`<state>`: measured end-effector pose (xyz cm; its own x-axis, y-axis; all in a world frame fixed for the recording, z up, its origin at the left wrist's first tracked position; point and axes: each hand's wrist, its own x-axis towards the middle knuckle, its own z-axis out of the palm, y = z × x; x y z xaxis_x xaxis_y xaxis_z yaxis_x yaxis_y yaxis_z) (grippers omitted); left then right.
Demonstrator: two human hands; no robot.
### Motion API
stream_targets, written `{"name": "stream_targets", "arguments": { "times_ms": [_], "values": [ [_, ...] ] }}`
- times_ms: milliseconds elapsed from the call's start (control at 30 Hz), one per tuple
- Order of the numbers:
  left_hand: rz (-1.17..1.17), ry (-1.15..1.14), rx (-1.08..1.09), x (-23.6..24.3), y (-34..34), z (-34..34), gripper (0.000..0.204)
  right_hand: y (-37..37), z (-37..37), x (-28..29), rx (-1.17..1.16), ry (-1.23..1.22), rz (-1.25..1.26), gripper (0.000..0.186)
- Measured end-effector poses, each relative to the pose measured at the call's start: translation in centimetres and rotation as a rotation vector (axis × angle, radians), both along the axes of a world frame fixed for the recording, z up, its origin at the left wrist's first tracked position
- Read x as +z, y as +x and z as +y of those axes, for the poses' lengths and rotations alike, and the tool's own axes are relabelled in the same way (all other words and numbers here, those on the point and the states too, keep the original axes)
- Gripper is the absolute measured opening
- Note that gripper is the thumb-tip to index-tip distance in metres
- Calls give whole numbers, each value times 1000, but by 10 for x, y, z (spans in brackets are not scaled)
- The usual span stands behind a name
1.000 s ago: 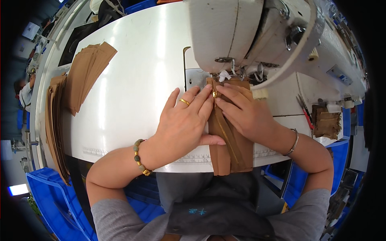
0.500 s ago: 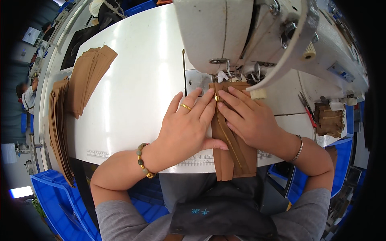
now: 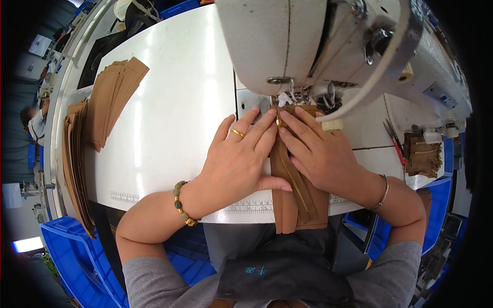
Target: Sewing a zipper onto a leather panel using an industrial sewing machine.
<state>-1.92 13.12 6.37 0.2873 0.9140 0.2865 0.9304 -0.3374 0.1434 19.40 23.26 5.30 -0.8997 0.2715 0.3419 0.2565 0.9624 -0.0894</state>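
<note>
A brown fabric piece [image 3: 285,215] with a gold-toothed zipper [image 3: 292,177] lies lengthwise under the sewing machine head [image 3: 280,46], its near end hanging over the table edge. My left hand [image 3: 241,149] rests flat on its left side, fingers spread and thumb stretched across the cloth. On the right side my right hand [image 3: 321,154] presses down with outstretched fingers. Between the two sets of fingertips sits the brass zipper pull [image 3: 279,122]. The cloth's far end reaches the presser foot [image 3: 283,100]; the needle point itself is hard to make out.
Stacks of brown cut pieces [image 3: 110,97] lie at the table's left. Red-handled scissors [image 3: 396,146] and a bundle of brown zippered pieces [image 3: 422,154] are at the right. Blue bins [image 3: 72,246] stand below the table. Far left, another person [image 3: 36,123] sits.
Both hands and the fabric stay almost in place, with only a very slight shift. The machine head appears slightly displaced in the picture.
</note>
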Motion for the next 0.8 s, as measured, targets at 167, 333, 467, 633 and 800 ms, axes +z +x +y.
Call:
{"name": "stream_targets", "arguments": {
  "times_ms": [167, 333, 467, 633, 800],
  "values": [
    [0, -10, -3, 1, 0, 2, 107, 0, 1, -1, -11, 11, -10, 52],
    [-10, 19, -10, 1, 1, 7, 105, 1, 6, -2, -5, 5, 5, 52],
    [-4, 26, -8, 1, 1, 8, 104, 1, 9, -3, -8, -1, 12, 49],
    [-9, 35, -5, -1, 0, 10, 104, 0, 11, -2, -13, 8, 9, 47],
    [1, 45, 5, -1, 1, 10, 103, 0, 12, -1, -15, 0, 4, 46]
  ]
}}
